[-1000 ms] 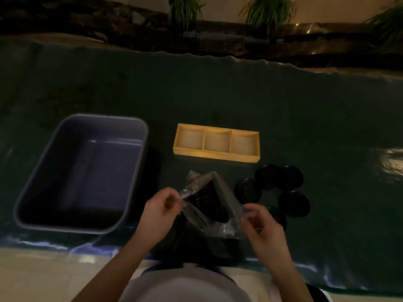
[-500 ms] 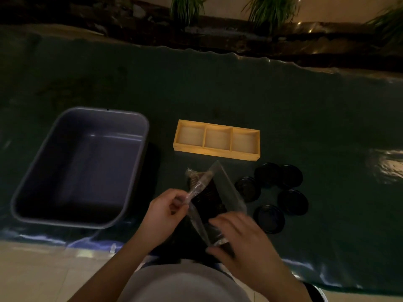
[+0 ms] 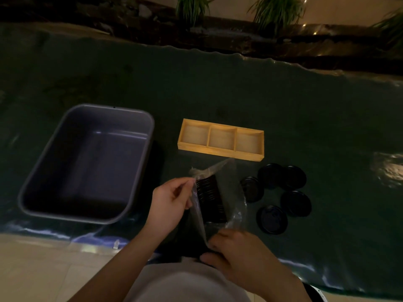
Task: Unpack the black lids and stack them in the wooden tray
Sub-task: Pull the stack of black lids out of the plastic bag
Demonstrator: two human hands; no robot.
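Note:
A clear plastic bag [image 3: 231, 184] holds a row of black lids [image 3: 210, 198] stacked on edge. My left hand [image 3: 170, 201] pinches the bag's upper left edge. My right hand [image 3: 242, 256] grips the bag's near end, low by my body. Several loose black lids [image 3: 281, 192] lie flat on the dark green cloth to the right of the bag. The wooden tray [image 3: 220, 152], with three compartments that hold nothing, sits just beyond the bag.
A grey plastic tub [image 3: 87, 162] with nothing in it stands to the left on the dark green cloth [image 3: 305, 116]. The cloth's near edge meets a tiled floor [image 3: 43, 269]. Plants and a dark ledge run along the back.
My right hand has slid down toward my body along the bag to its near end. The bag has stretched out flatter. My left hand keeps its pinch.

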